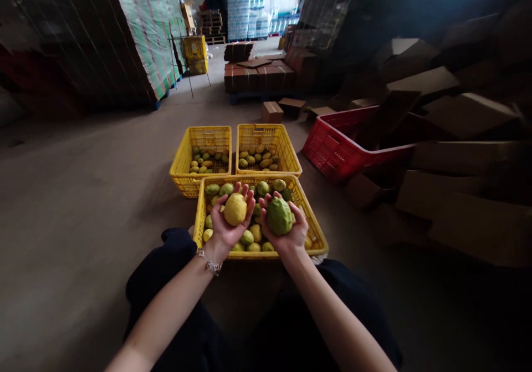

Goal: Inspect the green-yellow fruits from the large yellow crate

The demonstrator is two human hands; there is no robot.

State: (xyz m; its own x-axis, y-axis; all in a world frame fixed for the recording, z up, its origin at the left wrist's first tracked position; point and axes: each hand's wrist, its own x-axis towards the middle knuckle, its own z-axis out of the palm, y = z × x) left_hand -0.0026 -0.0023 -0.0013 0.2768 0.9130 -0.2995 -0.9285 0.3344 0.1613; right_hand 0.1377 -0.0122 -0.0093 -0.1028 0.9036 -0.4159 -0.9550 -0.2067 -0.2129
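Note:
A smooth yellow fruit (pixel 235 209) rests in my left hand (pixel 226 230), palm up with the fingers curled behind it. My right hand (pixel 294 234) holds a bumpy green fruit (pixel 279 215) the same way, a little to the right. Both hands are above the near yellow crate (pixel 260 255), which contains several green and yellow fruits. Behind it stand two more yellow crates side by side, the left one (pixel 179 167) and the right one (pixel 291 153), each with fruits inside. My hands and forearms hide part of the near crate.
To the right is a red crate (pixel 332 150) beside a heap of cardboard boxes (pixel 469 183). A small carton (pixel 271 111) sits beyond the yellow crates. Farther back are stacked boxes (pixel 260 78) on a pallet and a wrapped stack (pixel 153 34).

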